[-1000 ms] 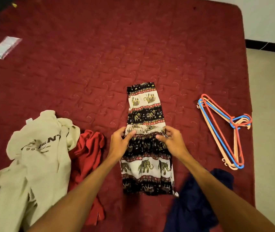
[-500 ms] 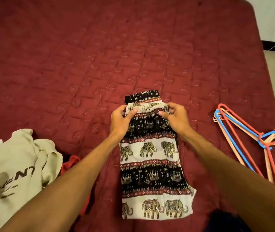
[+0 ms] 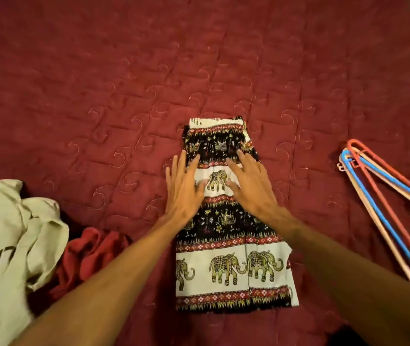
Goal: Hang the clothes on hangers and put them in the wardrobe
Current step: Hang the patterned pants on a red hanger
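Lying folded on the bed (image 3: 99, 83), the elephant-print trousers (image 3: 226, 245) are pressed by the left hand (image 3: 184, 191) and the right hand (image 3: 251, 188), each grip open, fingers straight. The fold should be smoothed evenly outward before one of the hangers (image 3: 387, 222) at right is taken.

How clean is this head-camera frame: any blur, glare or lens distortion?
Head view: warm, dim light, no glare; the elephant-print trousers read sharp; the left hand and right hand are slightly smeared; the bed cover bows at its right edge; the beige shirt softens toward the corner.
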